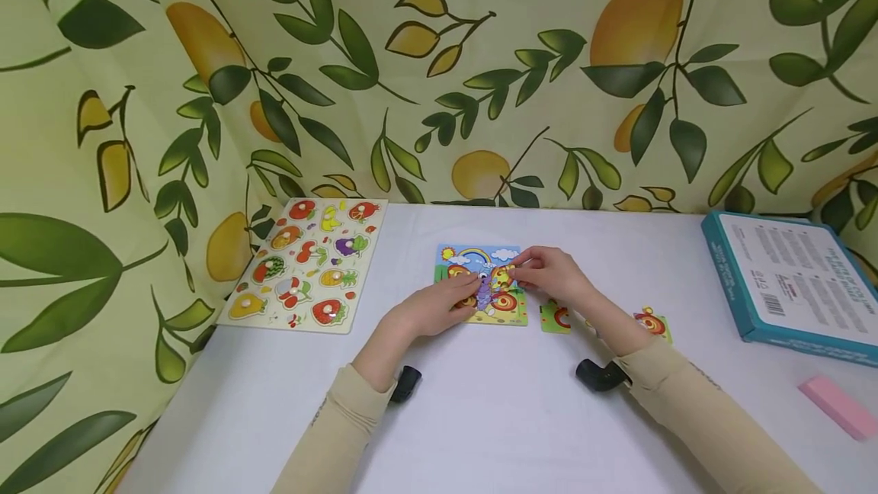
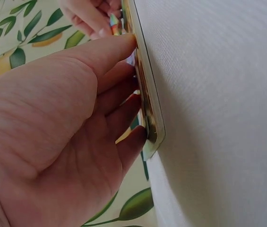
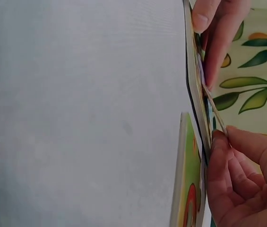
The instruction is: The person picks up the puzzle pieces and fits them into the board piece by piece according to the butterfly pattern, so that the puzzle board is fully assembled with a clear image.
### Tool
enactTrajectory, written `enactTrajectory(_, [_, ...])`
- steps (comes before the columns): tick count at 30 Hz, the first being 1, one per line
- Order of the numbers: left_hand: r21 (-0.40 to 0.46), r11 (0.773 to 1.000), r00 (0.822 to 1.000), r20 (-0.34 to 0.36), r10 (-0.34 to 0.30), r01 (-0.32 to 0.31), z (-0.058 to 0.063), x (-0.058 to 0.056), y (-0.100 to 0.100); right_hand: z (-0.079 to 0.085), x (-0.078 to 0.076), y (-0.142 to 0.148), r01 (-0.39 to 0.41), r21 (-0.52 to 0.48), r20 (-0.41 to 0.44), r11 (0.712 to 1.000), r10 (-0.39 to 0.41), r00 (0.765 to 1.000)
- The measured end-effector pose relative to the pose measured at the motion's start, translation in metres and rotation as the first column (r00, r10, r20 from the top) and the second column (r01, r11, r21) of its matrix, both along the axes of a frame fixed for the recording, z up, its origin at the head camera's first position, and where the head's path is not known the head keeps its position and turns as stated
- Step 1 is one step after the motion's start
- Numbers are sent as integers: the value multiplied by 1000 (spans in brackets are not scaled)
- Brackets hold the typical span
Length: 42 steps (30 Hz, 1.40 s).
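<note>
Mostly Beige, Some Black

Person wore long sleeves, plain beige. Left sleeve [image 1: 336, 433] carried small dark lettering along its outer edge, below the cuff; too small to read. Right sleeve [image 1: 703, 419] had a similar dark mark near its own outer edge, also unreadable. Left cuff [image 1: 363, 387] and right cuff [image 1: 645, 368] were the same beige, creased, a bit bunched. Left black piece [image 1: 408, 385] showed as a short rounded stub by the cuff, partly hidden. Right black piece [image 1: 595, 375] looked glossy, thick, bent like a pipe elbow; attachment hidden.
</note>
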<state>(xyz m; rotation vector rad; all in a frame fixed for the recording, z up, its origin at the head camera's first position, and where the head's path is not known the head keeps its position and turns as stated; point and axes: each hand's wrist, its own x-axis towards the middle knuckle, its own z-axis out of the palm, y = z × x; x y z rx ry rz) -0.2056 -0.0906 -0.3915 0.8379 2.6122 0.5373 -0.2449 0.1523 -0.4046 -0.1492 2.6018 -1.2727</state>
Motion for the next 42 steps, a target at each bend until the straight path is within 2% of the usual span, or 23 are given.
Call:
enactTrajectory(5, [-3,1000,1000,8,4,-4,1,0,0,0,0,-3,-5,28,-48,1000,7,999])
enactTrajectory(11, [-55,998,998,-55,-31,28,0,-2,0,-1,-1,-5,0,74,-93,997,7,996])
enactTrajectory(17, [-71,997,995,-95,-37,30,-1,-2,2,-5,-2,-4,4,76,-76,997,2,997])
enactTrajectory(32, [-77,997,995,-92,-28,21,-1,0,4,-6,-1,-1,-2,59,-76,998,6,997])
enactTrajectory(42, [-88,996,994,-102,-25,16,-2,-1,5,-8,-1,-5,-10,84,-74,996,16,997])
